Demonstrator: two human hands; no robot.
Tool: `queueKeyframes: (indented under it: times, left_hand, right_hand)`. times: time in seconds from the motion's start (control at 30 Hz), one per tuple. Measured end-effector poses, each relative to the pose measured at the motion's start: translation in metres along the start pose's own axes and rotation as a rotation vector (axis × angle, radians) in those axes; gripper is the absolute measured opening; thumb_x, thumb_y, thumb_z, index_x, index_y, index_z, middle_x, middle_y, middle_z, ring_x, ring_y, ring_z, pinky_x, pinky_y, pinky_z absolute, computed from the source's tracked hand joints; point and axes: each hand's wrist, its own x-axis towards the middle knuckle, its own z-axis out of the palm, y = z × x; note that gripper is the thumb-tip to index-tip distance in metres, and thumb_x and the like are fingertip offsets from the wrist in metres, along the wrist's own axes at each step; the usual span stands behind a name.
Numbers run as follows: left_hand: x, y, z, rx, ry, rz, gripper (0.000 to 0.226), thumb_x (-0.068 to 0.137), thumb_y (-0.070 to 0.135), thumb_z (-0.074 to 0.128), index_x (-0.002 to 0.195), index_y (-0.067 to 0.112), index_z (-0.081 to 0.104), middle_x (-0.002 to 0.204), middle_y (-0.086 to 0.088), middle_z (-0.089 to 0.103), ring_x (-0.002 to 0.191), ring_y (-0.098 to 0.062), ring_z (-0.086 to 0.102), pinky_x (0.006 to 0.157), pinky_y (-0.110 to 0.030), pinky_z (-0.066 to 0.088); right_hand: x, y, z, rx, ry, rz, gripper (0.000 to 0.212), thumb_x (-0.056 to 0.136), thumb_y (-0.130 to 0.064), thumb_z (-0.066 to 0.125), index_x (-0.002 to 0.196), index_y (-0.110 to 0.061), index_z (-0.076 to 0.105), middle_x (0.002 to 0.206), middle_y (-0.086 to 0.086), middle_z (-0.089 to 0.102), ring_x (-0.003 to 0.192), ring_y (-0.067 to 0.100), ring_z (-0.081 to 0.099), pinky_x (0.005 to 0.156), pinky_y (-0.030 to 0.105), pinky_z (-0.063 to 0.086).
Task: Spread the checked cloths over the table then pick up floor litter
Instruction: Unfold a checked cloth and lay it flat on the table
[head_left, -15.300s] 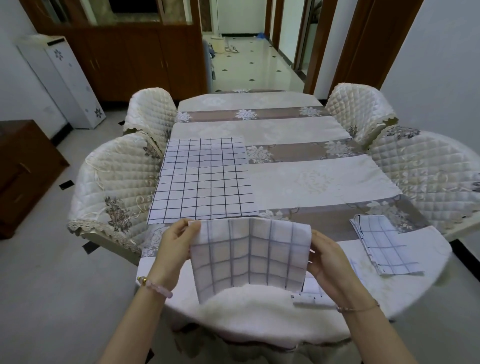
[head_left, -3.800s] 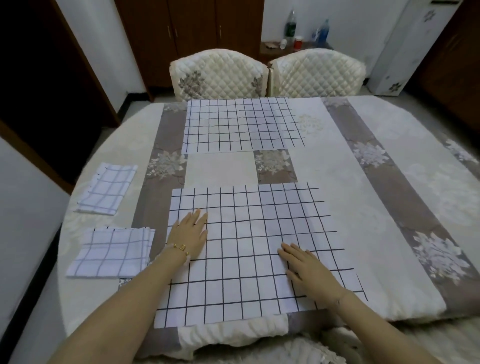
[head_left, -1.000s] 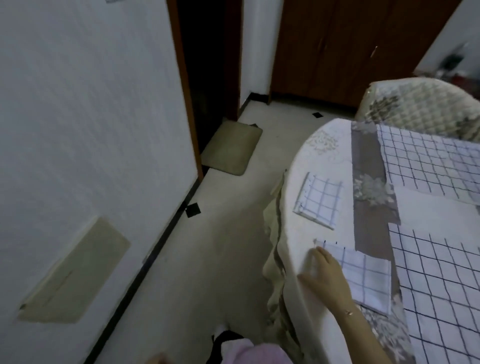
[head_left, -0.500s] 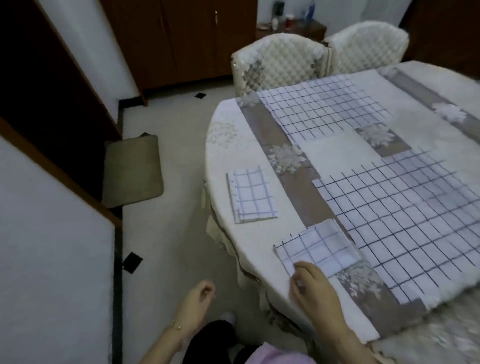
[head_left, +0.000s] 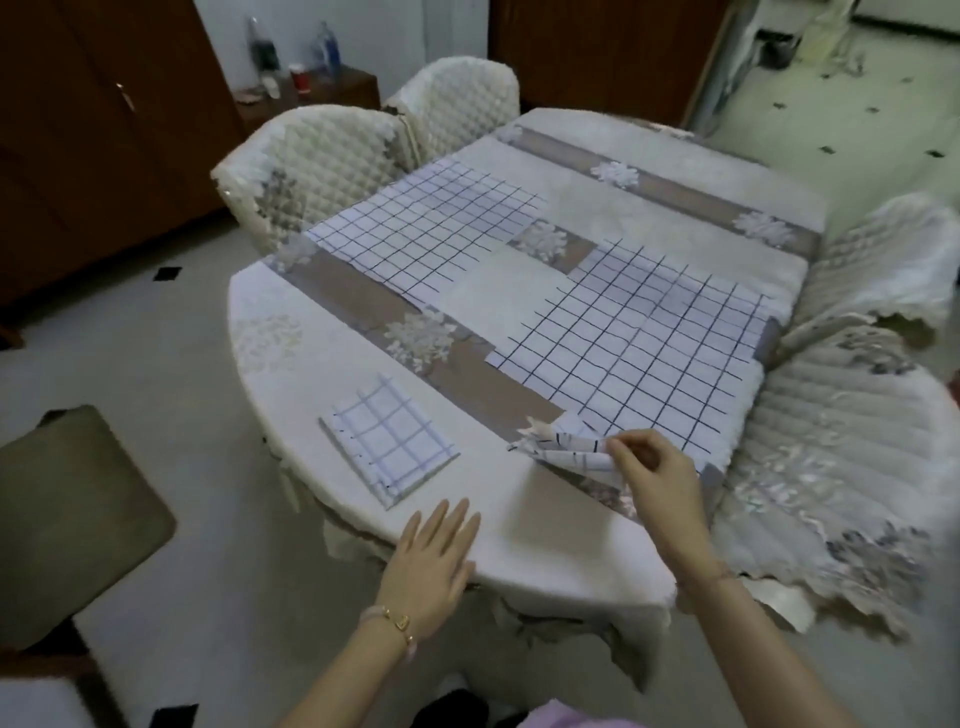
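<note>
Right hand (head_left: 655, 470) pinching a folded checked cloth (head_left: 563, 451) between thumb and fingertips, one edge raised off the counter (head_left: 545, 540) and the layers gaping. Left hand (head_left: 435, 556) flat-fingered and holding nothing, well apart from the right, poised at the counter's near edge; whether it touches the surface cannot be told. Just beyond the left hand, a second folded cloth (head_left: 392, 441) lies flat and untouched. Directly beyond the right hand, and just beside the pinched cloth, a near spread cloth (head_left: 649, 338) lies opened out. Farther off, beyond the left hand, a far spread cloth (head_left: 431, 228) lies flat near two quilted chairs (head_left: 311, 156). Judged progress: of the four cloths in view, two are spread, one is in hand for unfolding and one waits. Bare tablecloth shows in front of both hands and at the far end, past the spread pair, so the covering step appears about half done. The floor (head_left: 182, 322) to the left of the left hand shows dark tile insets and a mat (head_left: 67, 514). No litter can be identified there, and the pick-up step is not yet begun.
</note>
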Motion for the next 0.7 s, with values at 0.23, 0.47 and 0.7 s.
queueKeyframes:
  times: [0.23,0.47,0.7]
  left_hand:
    - [0.02,0.008,-0.053,-0.346,0.083,-0.008,0.068,0.08,0.06,0.037,0.133,0.02,0.048,0.137,0.008,0.049,0.128,-0.01,0.045,0.104,-0.029,0.037]
    - [0.05,0.042,-0.155,-1.403,-0.15,0.091,0.06,0.071,0.032,0.073,0.127,0.03,0.052,0.129,0.016,0.058,0.121,-0.002,0.051,0.094,-0.021,0.043]
    - [0.046,0.061,-0.169,-1.414,-0.26,0.113,0.029,0.077,0.026,0.07,0.098,0.006,0.07,0.098,-0.005,0.07,0.094,-0.016,0.063,0.084,-0.03,0.048]
  right_hand:
    - [-0.008,-0.04,-0.027,0.142,0.005,0.065,0.005,0.084,-0.014,0.068,0.08,-0.016,0.069,0.072,-0.006,0.069,0.067,0.002,0.06,0.06,0.017,0.049]
    - [-0.023,-0.076,-0.051,0.342,-0.222,0.156,0.014,0.086,-0.007,0.06,0.075,-0.014,0.066,0.06,-0.008,0.062,0.055,0.005,0.058,0.053,0.016,0.049]
    - [-0.017,-0.066,-0.068,0.537,-0.114,0.287,0.016,0.088,-0.014,0.059,0.074,-0.013,0.066,0.061,-0.005,0.066,0.058,0.011,0.058,0.053,0.02,0.048]
